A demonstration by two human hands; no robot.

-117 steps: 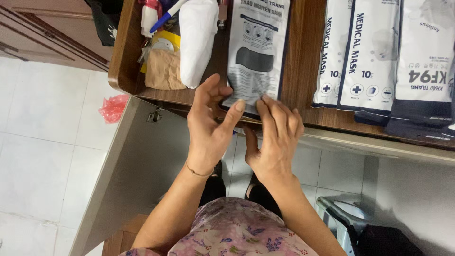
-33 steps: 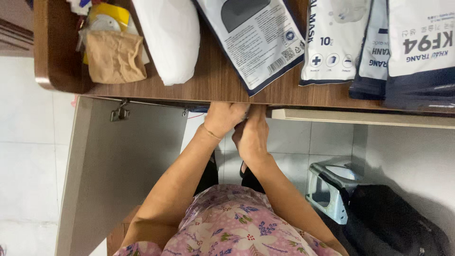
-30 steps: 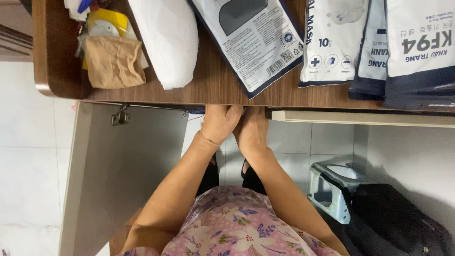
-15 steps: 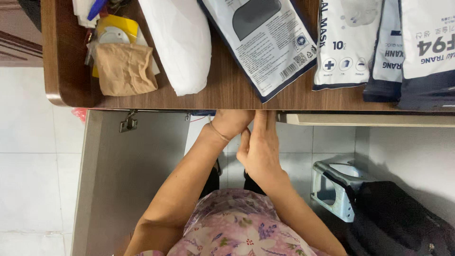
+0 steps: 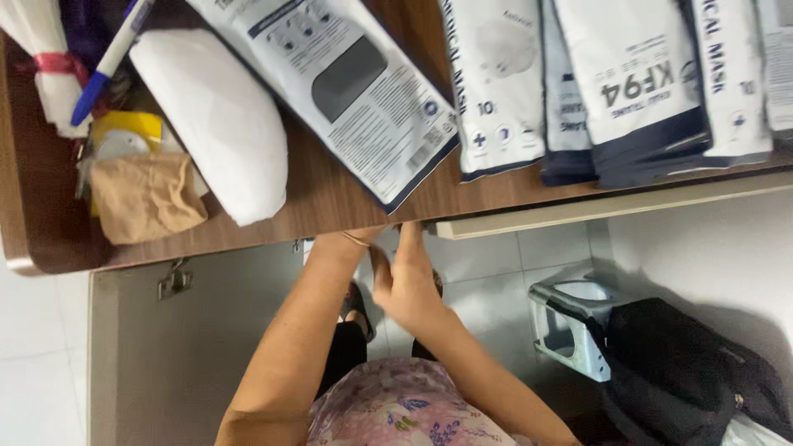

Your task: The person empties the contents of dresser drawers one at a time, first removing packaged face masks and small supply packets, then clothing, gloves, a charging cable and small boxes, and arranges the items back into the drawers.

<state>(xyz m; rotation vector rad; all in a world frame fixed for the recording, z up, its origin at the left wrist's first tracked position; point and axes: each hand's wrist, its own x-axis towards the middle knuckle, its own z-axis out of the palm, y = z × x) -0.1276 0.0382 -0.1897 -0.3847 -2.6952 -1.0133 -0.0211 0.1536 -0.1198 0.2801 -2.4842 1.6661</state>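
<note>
Both hands have slid further under the wooden table (image 5: 330, 206) edge since half a second ago: the left hand (image 5: 351, 239) is now hidden past the wrist, so its grip cannot be told, while the right hand (image 5: 405, 281) shows loosely straight fingers (image 5: 410, 239) touching the table's underside, gripping nothing visible. Beyond the fingertips, on top, lies a flat mask packet (image 5: 347, 83), with a white pouch (image 5: 211, 124) to its left.

Item, as I see it from the head camera: one person, two bare arms, no sleeves reaching the forearms. Left hand (image 5: 351, 239): mostly hidden under the desk edge, thin metal bangle (image 5: 357, 240) at the wrist. Right hand (image 5: 405, 285): no rings or watch visible. Garment: pink floral-print top (image 5: 405, 409), purple and white blossoms. Dark trousers (image 5: 345, 357) below.
</note>
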